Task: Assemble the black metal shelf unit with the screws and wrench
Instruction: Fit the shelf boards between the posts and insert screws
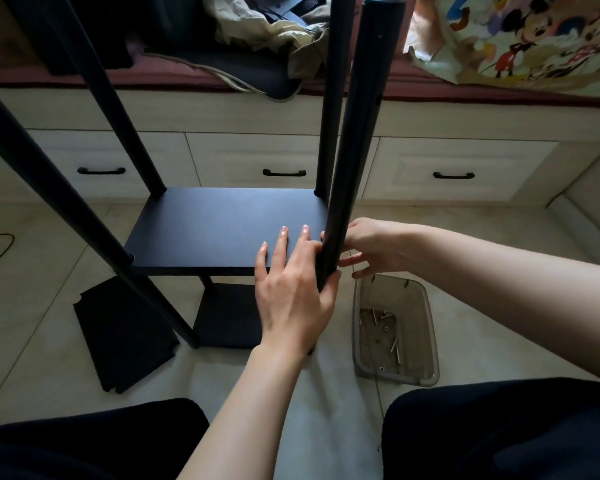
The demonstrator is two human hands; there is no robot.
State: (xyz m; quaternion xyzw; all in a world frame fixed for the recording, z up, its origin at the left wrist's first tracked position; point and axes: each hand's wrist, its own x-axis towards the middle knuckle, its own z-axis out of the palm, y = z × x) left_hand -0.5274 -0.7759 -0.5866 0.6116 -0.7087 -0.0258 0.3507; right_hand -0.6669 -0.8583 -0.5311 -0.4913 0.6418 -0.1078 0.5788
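The near black metal post (357, 140) hides the right hand's (368, 247) fingertips and the black rectangular shelf board's (222, 226) near right corner. Three other posts run past the top edge. Screws in the clear plastic tub (426, 327) are too small to count.

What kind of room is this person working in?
Probably a bedroom at home: a raised platform with white drawers beneath it, a cartoon-print bedsheet and crumpled clothing on top, and a tiled floor.
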